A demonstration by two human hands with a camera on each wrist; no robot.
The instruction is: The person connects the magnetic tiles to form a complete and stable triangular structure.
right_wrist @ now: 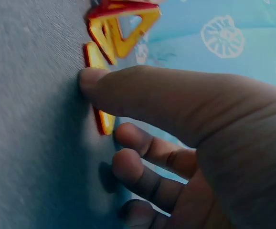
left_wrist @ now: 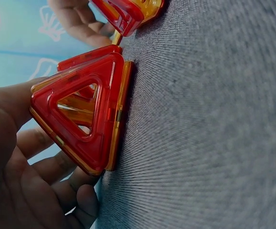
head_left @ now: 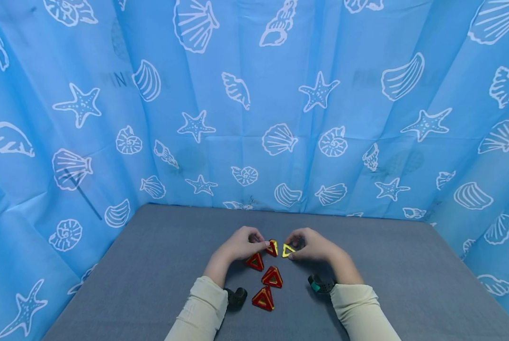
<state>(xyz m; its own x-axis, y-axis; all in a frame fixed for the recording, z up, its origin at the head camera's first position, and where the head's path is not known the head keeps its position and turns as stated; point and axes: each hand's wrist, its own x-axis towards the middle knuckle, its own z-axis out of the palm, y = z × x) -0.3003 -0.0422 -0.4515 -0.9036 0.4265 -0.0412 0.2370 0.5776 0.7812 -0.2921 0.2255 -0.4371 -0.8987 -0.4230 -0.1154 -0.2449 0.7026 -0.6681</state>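
My left hand (head_left: 242, 244) holds a small red and yellow pyramid of triangular magnetic tiles (head_left: 272, 248) between thumb and fingers, just above or on the table. To the right, my right hand (head_left: 316, 245) pinches a single triangular magnetic tile (head_left: 286, 250), yellow on top with a red underside. In the right wrist view the thumb lies across this tile (right_wrist: 107, 123), which sits low against the cloth. Close under the left thumb stands a red tile pyramid (head_left: 255, 262); in the left wrist view a near red pyramid (left_wrist: 97, 138) partly hides the left fingertips.
Two more red and yellow pyramids (head_left: 272, 277) (head_left: 263, 299) stand nearer the front, between the forearms. Dark wrist straps (head_left: 236, 298) (head_left: 321, 284) show beneath both wrists. A grey cloth (head_left: 390, 265) covers the table, and a blue shell-patterned curtain (head_left: 254, 118) hangs behind it.
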